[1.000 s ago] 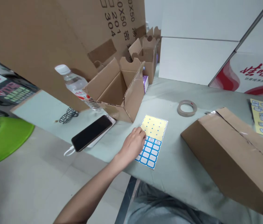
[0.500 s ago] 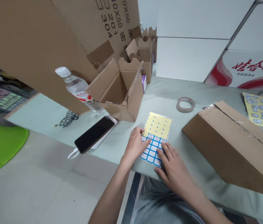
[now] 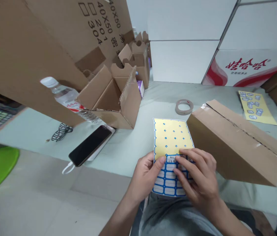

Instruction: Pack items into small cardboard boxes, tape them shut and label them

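A yellow label sheet with blue-edged stickers on its lower half is lifted off the table in front of me. My left hand grips its left edge, thumb on top. My right hand lies over the sticker rows, fingertips pressed on the top row of stickers. A sealed brown carton lies just right of the sheet.
An open small carton, a water bottle, a black phone and a tape roll lie on the pale table. A second label sheet lies far right. Large cardboard leans at left; white boxes stand behind.
The sheet was flat on the table under my left hand; my right hand came in, and both hands have lifted the sheet toward me. The view shifted right.
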The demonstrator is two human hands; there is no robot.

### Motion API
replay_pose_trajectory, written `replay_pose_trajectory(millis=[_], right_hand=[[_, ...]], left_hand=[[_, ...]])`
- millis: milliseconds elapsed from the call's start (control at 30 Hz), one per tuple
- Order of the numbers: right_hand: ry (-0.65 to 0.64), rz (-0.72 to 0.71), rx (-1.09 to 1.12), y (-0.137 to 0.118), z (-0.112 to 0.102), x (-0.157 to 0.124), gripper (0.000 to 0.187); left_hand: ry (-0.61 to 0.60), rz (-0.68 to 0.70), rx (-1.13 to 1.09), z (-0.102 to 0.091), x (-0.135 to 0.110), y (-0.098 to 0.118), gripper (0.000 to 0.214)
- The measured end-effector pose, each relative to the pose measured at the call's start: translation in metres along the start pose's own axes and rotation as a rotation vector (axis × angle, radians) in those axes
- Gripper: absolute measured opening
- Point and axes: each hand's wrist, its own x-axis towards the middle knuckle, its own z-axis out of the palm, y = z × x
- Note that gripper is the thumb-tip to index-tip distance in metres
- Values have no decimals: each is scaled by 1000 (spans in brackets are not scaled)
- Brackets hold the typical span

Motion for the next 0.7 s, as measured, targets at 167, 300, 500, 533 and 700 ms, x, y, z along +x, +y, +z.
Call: replay_pose_trajectory(millis=[167,300,500,533,700], right_hand=[[42,-46,47,2,-19,-1,25],[51,-57,91,7,-27,-3,25],[23,-70,115,12,-34,-5,24],[17,-66,116,12,-34,-5,23],[5,-36,148,10,-36,-5,19]], left_hand=[[-153,9,-85,20,-5,3,41],[-178,-33,-73,28,0,2,43],[-212,-29,-63,37,3,2,44],[-207,-29,-63,39,3,2,43],[-201,-22,-53,40,2,0,41]])
